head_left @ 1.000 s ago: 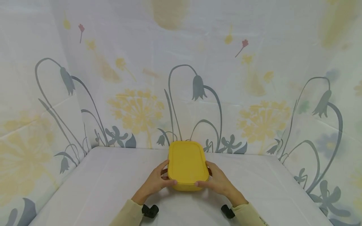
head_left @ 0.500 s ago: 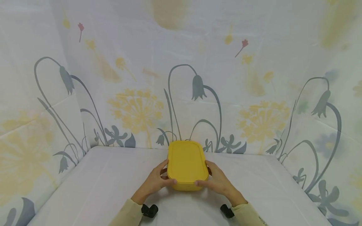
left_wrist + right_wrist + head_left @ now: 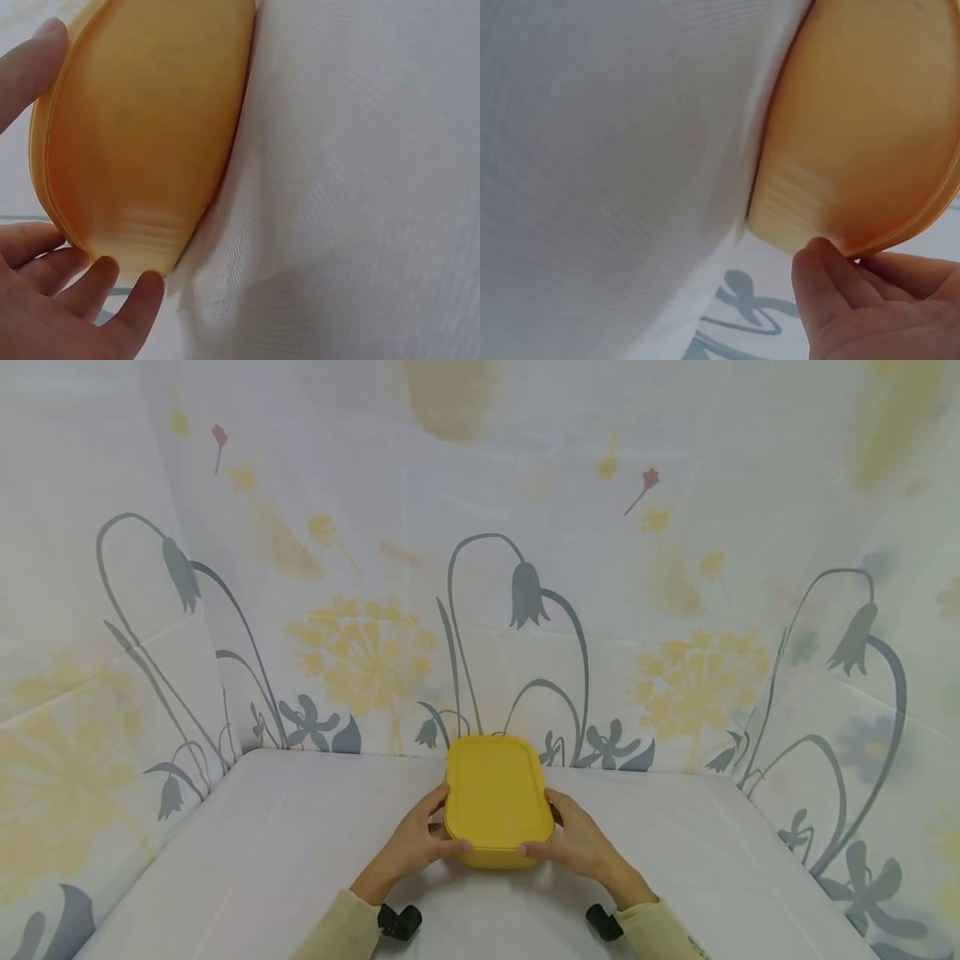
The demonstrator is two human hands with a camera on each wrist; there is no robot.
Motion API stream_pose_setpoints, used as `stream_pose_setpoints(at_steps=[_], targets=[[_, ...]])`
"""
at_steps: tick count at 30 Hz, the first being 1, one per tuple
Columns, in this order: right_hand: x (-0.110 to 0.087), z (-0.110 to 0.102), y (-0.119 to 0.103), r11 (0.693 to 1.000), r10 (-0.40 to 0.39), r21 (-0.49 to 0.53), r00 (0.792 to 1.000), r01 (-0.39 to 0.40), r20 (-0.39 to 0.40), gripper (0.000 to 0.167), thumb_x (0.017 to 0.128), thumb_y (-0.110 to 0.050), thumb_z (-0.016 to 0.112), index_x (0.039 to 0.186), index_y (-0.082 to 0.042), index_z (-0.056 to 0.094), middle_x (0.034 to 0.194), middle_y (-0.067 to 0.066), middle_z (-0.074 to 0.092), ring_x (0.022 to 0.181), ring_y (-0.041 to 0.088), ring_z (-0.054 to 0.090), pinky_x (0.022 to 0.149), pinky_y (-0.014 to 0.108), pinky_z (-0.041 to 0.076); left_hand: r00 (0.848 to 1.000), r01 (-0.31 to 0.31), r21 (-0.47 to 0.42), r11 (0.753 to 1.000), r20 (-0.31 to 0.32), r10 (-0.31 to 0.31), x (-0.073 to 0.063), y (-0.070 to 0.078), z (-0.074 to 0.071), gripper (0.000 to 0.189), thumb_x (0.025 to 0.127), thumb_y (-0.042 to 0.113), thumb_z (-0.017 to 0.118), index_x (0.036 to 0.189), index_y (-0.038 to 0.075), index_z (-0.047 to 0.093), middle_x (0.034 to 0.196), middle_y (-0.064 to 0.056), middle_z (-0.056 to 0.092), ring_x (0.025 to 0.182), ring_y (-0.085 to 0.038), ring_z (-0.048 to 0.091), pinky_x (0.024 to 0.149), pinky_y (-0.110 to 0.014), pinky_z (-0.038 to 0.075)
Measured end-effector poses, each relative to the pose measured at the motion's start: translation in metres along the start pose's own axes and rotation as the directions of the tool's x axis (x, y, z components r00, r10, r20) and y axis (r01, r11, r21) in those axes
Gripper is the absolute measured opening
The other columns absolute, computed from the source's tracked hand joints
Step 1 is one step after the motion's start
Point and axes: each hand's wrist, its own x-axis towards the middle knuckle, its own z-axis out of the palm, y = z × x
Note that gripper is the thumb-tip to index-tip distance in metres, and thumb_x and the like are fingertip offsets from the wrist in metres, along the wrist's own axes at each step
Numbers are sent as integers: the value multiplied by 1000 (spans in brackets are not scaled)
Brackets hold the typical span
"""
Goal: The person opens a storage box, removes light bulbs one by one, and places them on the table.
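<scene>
A yellow lidded food container [image 3: 497,793] with rounded corners sits on the white tabletop, its lid on. From its left side my left hand [image 3: 416,839] holds it, the thumb at the near edge of the lid and the fingers along the side. My right hand [image 3: 577,839] grips the opposite side in the same way. In the left wrist view, several fingertips [image 3: 150,289] touch the ribbed end of the container's wall [image 3: 150,135]. The right wrist view has fingers [image 3: 821,262] against the wall [image 3: 862,120] just under the lid's rim; the right thumb is out of sight there.
A white cloth [image 3: 300,827] covers the table. Behind and on both sides hangs a flower-printed curtain [image 3: 360,527], close beyond the container's far end. Black wrist-worn devices [image 3: 401,922] show below both hands, by the beige sleeves [image 3: 341,927].
</scene>
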Motion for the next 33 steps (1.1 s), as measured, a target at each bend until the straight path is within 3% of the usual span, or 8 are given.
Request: stream_pose_setpoints(at_steps=[4, 9, 16, 21, 26, 33], targets=[[-1, 1, 1, 998, 18, -54, 1000, -19, -23, 110, 64, -59, 80, 145, -1, 35, 146, 14, 41, 131, 32, 40, 108, 51, 34, 999, 18, 100, 995, -45, -13, 0, 1, 1, 105, 70, 36, 85, 150, 2, 25, 154, -14, 27, 141, -30, 26, 108, -48, 36], [-2, 0, -3, 995, 37, -87, 998, -41, -47, 112, 62, -62, 79, 145, -2, 35, 147, 14, 39, 135, 33, 35, 110, 53, 29, 998, 25, 103, 994, -56, -19, 0, 4, 1, 105, 70, 35, 85, 150, 1, 26, 154, -14, 27, 141, -30, 25, 109, -49, 34], [-1, -3, -16, 997, 2, -75, 998, -7, -65, 110, 62, -63, 79, 146, -7, 36, 148, 12, 38, 136, 32, 34, 110, 55, 29, 997, -31, 93, 995, -62, 37, 0, 10, -6, 105, 72, 37, 84, 151, 5, 24, 155, -7, 27, 142, -25, 25, 109, -48, 34], [3, 0, -25, 999, -38, -31, 998, 37, -54, 106, 62, -60, 81, 145, -9, 38, 145, 8, 41, 131, 27, 39, 109, 51, 32, 996, -40, 105, 994, -71, 48, -3, 13, -16, 103, 72, 35, 84, 152, 8, 24, 154, -4, 30, 140, -23, 30, 109, -47, 35], [10, 9, -32, 997, -79, -8, 996, 79, -52, 100, 62, -59, 82, 142, -14, 41, 137, -2, 46, 119, 18, 46, 104, 44, 38, 996, -38, 93, 995, -77, 46, -7, 16, -29, 98, 74, 23, 83, 151, 5, 24, 154, -8, 29, 140, -28, 29, 110, -52, 31], [20, 23, -48, 989, -144, 31, 989, 145, -42, 94, 63, -58, 82, 139, -19, 42, 123, -10, 50, 105, 12, 50, 97, 40, 44, 988, -128, 125, 984, -70, 137, -18, 15, -53, 95, 76, 26, 82, 151, 10, 27, 153, -5, 33, 138, -28, 33, 106, -54, 36]])
